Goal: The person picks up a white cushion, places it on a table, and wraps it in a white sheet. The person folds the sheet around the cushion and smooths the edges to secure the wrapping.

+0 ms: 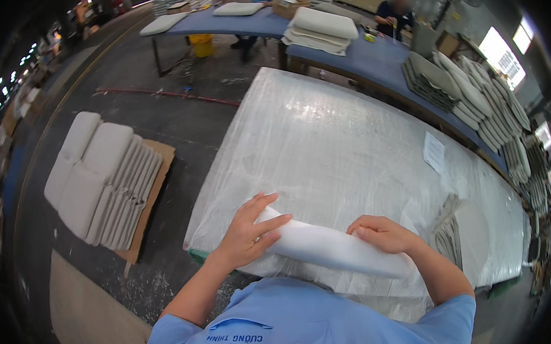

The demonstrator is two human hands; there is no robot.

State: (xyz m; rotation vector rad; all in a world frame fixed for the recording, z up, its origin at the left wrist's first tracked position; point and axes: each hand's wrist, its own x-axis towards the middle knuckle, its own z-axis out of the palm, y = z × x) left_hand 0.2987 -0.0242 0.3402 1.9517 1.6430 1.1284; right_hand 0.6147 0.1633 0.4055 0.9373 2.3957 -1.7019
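Note:
A smooth white cushion (330,243) lies on its long side in front of my body, at the near edge of a wide plastic-wrapped stack (324,150). At its left end is my left hand (249,233), fingers spread and stretched out against the white surface. My right hand (380,234) is closed on the upper edge near the right end, with the fingers curled in and the thumb along the edge. The cushion's underside is hidden from view.
Beige cushions (107,151) stand stacked on cardboard at the left. Thin grey-beige pads (471,232) lie on the wrap at the right, and a paper sheet (434,153) lies farther back. Blue-topped tables (376,58) with more cushions run behind, where two people sit.

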